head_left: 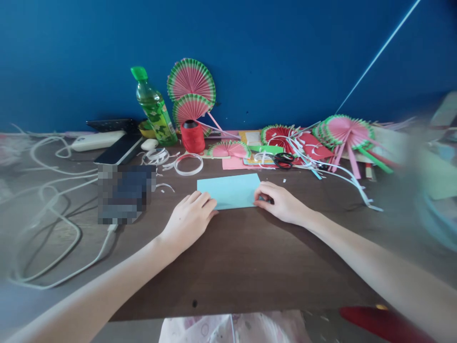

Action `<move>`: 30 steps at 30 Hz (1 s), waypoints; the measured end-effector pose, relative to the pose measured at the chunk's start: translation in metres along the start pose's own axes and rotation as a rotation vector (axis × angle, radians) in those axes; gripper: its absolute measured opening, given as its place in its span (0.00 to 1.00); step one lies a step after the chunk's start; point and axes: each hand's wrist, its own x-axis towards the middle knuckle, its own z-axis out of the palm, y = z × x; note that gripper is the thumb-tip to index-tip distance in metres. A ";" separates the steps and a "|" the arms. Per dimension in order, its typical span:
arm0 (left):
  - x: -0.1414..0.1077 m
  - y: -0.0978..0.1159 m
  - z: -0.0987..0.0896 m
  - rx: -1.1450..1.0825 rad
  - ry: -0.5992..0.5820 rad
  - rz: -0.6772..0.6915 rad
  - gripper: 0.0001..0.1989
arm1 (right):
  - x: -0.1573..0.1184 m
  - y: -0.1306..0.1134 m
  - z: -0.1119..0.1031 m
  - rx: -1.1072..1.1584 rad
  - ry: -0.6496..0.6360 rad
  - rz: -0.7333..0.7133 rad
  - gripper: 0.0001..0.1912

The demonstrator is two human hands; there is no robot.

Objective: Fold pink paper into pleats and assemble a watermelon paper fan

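Note:
A light blue sheet of paper point(232, 191), a wide rectangle, lies on the dark brown table point(228, 267) in front of me. At its lower left corner is my left hand point(191, 216), its fingers curled together on the paper with the thumb at the near edge. My right hand point(276, 201) pinches the right end of the sheet between thumb and fingers. Both hands touch the paper, which looks flat with a straight near edge.
Behind the paper are black scissors point(283, 160), a red thread spool point(193, 136), a green bottle point(155, 112), a white tape ring point(188, 164) and pleated paper fans point(192, 81). White cables point(76, 233) and a pixelated device point(126, 194) lie left.

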 end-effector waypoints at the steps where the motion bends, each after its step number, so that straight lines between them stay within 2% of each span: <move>1: 0.004 -0.001 0.001 0.007 -0.008 0.013 0.09 | 0.000 0.000 0.000 -0.022 0.003 -0.009 0.03; 8: 0.028 0.003 0.010 0.030 -0.009 0.096 0.07 | 0.001 0.004 0.001 -0.121 0.070 -0.186 0.07; 12: 0.027 0.005 0.011 0.053 0.028 0.156 0.09 | 0.001 0.004 0.000 -0.163 0.094 -0.243 0.05; 16: 0.025 0.006 0.010 0.087 0.033 0.166 0.09 | 0.001 0.003 0.001 -0.207 0.108 -0.250 0.09; 21: 0.027 0.004 0.014 -0.004 0.038 0.098 0.09 | 0.000 0.002 0.001 -0.193 0.125 -0.235 0.09; 27: 0.037 0.004 0.017 -0.458 -0.039 -0.123 0.05 | 0.001 0.002 0.002 -0.068 0.108 -0.065 0.05; 30: 0.038 0.006 0.019 -0.432 -0.049 -0.097 0.07 | 0.003 0.003 0.003 -0.031 0.102 -0.042 0.04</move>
